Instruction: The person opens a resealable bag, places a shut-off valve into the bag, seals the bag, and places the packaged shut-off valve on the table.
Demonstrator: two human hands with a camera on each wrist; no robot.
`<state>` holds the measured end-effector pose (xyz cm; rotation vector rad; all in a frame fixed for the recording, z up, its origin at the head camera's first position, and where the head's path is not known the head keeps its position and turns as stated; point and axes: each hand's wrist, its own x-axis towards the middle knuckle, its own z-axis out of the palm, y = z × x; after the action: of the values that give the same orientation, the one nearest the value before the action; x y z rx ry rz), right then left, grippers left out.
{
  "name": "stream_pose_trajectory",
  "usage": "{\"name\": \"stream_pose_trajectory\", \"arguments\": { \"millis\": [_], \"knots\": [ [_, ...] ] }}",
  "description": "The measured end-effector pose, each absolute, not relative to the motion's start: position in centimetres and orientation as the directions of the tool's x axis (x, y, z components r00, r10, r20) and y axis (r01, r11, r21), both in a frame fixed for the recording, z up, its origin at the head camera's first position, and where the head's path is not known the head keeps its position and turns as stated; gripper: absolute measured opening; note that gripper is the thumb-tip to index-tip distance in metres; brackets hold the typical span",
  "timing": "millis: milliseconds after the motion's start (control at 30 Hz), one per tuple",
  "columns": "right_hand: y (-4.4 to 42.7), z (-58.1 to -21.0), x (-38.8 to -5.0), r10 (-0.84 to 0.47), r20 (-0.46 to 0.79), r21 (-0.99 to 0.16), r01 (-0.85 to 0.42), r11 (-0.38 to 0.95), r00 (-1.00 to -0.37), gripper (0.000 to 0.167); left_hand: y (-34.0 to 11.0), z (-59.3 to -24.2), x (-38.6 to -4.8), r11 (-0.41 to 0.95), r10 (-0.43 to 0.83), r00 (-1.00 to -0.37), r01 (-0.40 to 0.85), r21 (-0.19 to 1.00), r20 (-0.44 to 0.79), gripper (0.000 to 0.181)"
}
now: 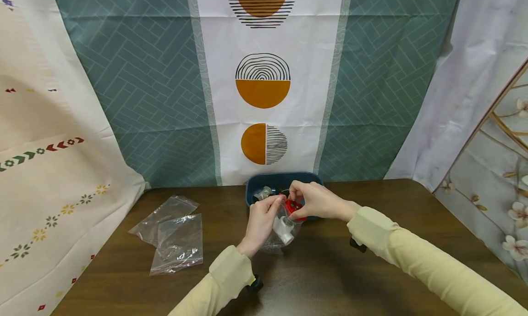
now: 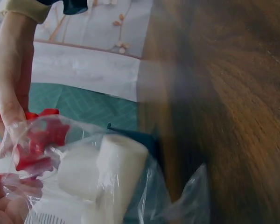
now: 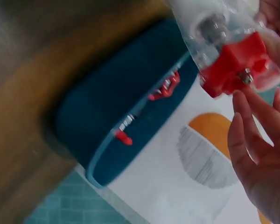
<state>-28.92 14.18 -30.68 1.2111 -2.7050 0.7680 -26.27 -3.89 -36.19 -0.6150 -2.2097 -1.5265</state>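
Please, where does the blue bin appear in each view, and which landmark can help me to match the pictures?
Head: the blue bin is below centre, at the far side of the table.
Left wrist: just below centre, a small part of the bin shows behind the filled bag.
Right wrist: the bin is large and slanted, left of centre.
Shared landmark: the filled bag.
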Motion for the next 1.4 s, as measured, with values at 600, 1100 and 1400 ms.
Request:
{"name": "stream_pose_trajectory", "arguments": {
  "millis": [600,1100,1400],
  "knots": [
    [15.0,-34.2,-29.1,-0.617,0.336,-0.639,-0.654,0.406,-0.712,0.020,-4.3,-35.1,-26.7,0.332,0.097,-0.802,0.585,0.740,0.590,0.020],
    [15.6,-34.9,-30.1,-0.616,-0.148,-0.982,0.043,0.182,-0.774,0.044,-4.1,-34.8,-26.8,0.210,0.123,-0.824,0.566,0.797,0.553,0.020],
    [15.2,-33.9,-30.0,-0.458,-0.229,-0.968,0.153,0.198,-0.859,0.038,-4.3,-35.1,-26.8,0.176,0.131,-0.829,0.560,0.810,0.544,0.019]
  ]
}}
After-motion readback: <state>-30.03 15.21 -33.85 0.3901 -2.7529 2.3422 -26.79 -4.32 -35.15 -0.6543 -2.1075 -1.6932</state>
